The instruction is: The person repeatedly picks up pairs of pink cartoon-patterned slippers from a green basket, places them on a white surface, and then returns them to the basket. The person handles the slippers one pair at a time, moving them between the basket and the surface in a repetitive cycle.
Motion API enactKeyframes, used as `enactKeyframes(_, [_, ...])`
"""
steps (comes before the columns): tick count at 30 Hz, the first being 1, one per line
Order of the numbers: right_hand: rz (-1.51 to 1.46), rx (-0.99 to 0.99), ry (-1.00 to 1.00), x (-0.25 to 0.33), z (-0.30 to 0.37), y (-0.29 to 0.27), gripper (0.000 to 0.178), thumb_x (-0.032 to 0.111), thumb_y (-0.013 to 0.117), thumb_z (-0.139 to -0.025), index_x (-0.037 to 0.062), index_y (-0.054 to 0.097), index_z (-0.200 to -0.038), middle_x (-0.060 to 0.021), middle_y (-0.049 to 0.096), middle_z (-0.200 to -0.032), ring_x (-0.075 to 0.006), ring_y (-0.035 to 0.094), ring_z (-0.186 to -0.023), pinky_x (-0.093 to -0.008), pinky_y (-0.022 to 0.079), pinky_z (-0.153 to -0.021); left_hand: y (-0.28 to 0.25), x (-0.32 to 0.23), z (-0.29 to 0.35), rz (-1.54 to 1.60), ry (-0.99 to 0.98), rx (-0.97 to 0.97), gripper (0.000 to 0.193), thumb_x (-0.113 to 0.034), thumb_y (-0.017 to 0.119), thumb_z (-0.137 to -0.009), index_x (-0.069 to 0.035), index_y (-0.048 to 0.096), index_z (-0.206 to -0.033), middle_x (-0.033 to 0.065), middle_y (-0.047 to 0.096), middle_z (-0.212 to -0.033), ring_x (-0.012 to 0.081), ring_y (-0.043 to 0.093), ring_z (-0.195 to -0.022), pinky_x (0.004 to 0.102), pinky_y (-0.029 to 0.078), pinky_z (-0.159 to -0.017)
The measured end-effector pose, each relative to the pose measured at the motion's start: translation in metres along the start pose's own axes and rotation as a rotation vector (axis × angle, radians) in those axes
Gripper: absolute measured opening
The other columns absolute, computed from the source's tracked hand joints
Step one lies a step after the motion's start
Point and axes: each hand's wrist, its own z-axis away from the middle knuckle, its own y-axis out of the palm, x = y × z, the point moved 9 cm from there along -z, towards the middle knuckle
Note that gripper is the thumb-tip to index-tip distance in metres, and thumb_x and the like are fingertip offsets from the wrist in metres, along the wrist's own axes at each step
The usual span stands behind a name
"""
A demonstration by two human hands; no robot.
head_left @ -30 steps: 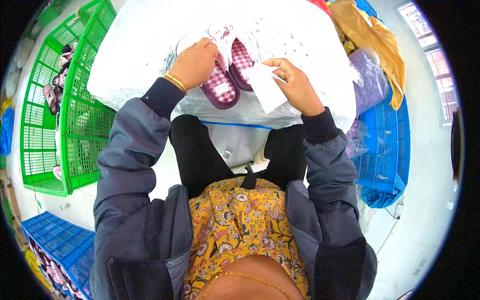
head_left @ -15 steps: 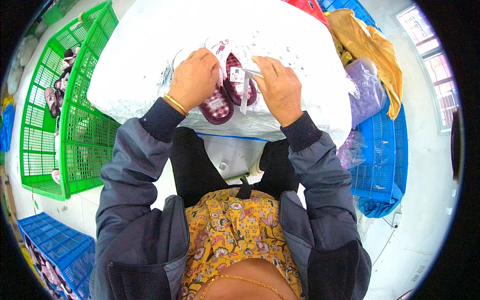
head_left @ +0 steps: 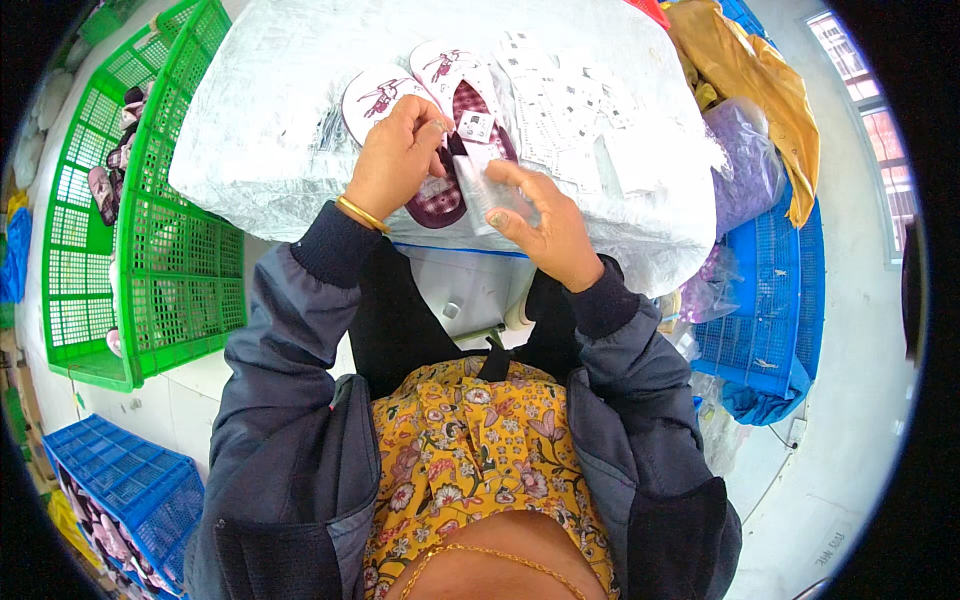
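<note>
A pair of slippers lies on the covered table, toes away from me. The left slipper (head_left: 378, 100) and right slipper (head_left: 445, 68) have white uppers with dark red prints and maroon checked insoles. My left hand (head_left: 402, 150) is closed in a pinch over the left slipper; what the fingertips hold is hidden. A small white printed tag (head_left: 476, 126) rests on the right slipper's insole. Below it, a translucent strip (head_left: 474, 190) crosses the slippers' heel ends. My right hand (head_left: 540, 218) is open beside the strip, thumb and forefinger apart, the forefinger at its edge.
Several printed white labels (head_left: 565, 110) are spread on the white table cover (head_left: 260, 150) to the right. A green crate (head_left: 185, 260) stands left, a blue crate (head_left: 130, 490) lower left. At right are a blue crate (head_left: 760, 320), a purple-filled bag (head_left: 745, 165) and yellow cloth (head_left: 745, 70).
My right hand has moved down and left, its fingers now off the tag, which lies on the insole. My left hand has shifted slightly, uncovering the left slipper's upper.
</note>
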Motion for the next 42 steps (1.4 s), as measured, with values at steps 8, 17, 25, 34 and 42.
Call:
enactKeyframes(8, [0.201, -0.052, -0.040, 0.007, -0.018, 0.008, 0.046, 0.028, 0.070, -0.078, 0.0037, 0.057, -0.115, -0.0142, 0.060, -0.113, -0.0331, 0.052, -0.108, -0.0410, 0.041, -0.093, 0.004, 0.011, -0.001, -0.053, 0.001, 0.070, 0.008, -0.010, 0.051, -0.093, -0.002, 0.052, -0.094, 0.0052, 0.060, -0.078, 0.0097, 0.054, -0.060, 0.0244, 0.045, -0.055])
enactKeyframes(17, [-0.057, -0.119, 0.121, -0.015, -0.027, 0.002, 0.040, 0.008, 0.067, -0.081, 0.0029, 0.054, -0.119, -0.0161, 0.062, -0.110, -0.0266, 0.065, -0.096, -0.0337, 0.052, -0.080, 0.010, -0.002, 0.005, -0.278, 0.080, 0.142, 0.014, -0.014, 0.059, -0.087, -0.001, 0.059, -0.091, 0.0099, 0.062, -0.078, 0.0211, 0.059, -0.070, 0.0315, 0.047, -0.067])
enactKeyframes(25, [-0.281, -0.019, 0.216, -0.046, -0.039, -0.004, 0.031, 0.006, 0.066, -0.081, 0.0013, 0.059, -0.111, -0.0127, 0.067, -0.100, -0.0213, 0.066, -0.094, -0.0305, 0.052, -0.081, 0.010, 0.003, 0.004, -0.304, 0.071, 0.129, 0.011, -0.013, 0.060, -0.087, -0.002, 0.059, -0.090, 0.0057, 0.059, -0.075, 0.0146, 0.054, -0.068, 0.0281, 0.046, -0.066])
enactKeyframes(34, [0.481, -0.147, -0.202, 0.007, -0.043, -0.007, 0.013, 0.017, 0.066, -0.078, 0.0117, 0.069, -0.090, -0.0039, 0.060, -0.107, -0.0271, 0.052, -0.101, -0.0396, 0.042, -0.085, 0.012, 0.004, 0.005, -0.334, 0.099, 0.149, 0.011, -0.013, 0.059, -0.087, -0.002, 0.059, -0.090, 0.0076, 0.059, -0.075, 0.0162, 0.055, -0.068, 0.0296, 0.046, -0.065])
enactKeyframes(42, [0.466, -0.093, -0.233, 0.003, -0.045, 0.009, 0.009, 0.017, 0.066, -0.077, 0.0134, 0.070, -0.083, -0.0009, 0.060, -0.109, -0.0242, 0.052, -0.101, -0.0391, 0.039, -0.088, 0.003, 0.015, 0.004, -0.170, -0.026, 0.068, 0.007, -0.008, 0.054, -0.090, -0.003, 0.058, -0.091, 0.0022, 0.059, -0.075, 0.0068, 0.052, -0.061, 0.0228, 0.044, -0.057])
